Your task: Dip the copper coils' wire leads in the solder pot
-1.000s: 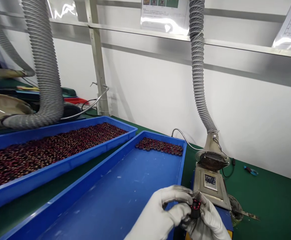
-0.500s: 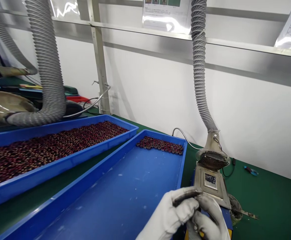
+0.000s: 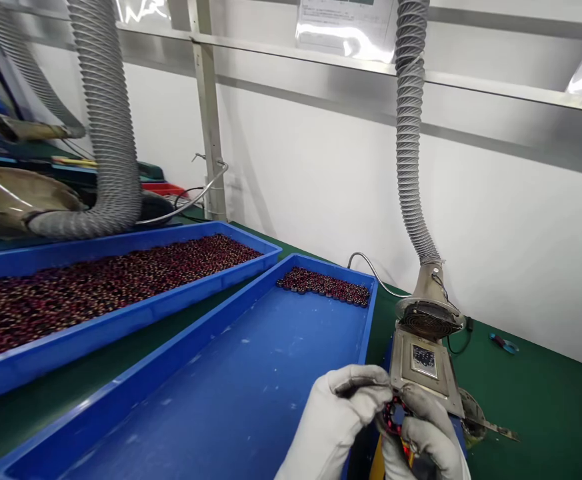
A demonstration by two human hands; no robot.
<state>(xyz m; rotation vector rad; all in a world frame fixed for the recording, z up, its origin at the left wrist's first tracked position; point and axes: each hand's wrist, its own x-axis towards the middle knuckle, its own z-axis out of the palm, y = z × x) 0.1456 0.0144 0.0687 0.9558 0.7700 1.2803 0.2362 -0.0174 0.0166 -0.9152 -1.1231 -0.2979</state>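
Observation:
My gloved left hand [image 3: 328, 417] pinches thumb and forefinger together at the left edge of a small ring-shaped motor stator [image 3: 395, 415] with red and black segments. My gloved right hand [image 3: 428, 430] has its fingers closed round the other side of the stator. A bit of red and yellow [image 3: 409, 455] shows among the right fingers, but its kind is unclear. Both hands are above the near end of what looks like a solder pot [image 3: 423, 363], a metal-topped box with a shiny square opening. The fingers partly cover the stator.
A blue tray [image 3: 211, 407] on the left holds rows of similar dark red parts [image 3: 323, 285] at its far end. Another blue tray [image 3: 135, 320] is spread with many more. A fume hose [image 3: 411, 140] hangs behind the pot. A round can [image 3: 472, 413] and cutters [image 3: 504, 343] are to the right.
The stator has come into view between my hands, where the fingers covered it before. My left hand has shifted slightly left, and the view has turned a little.

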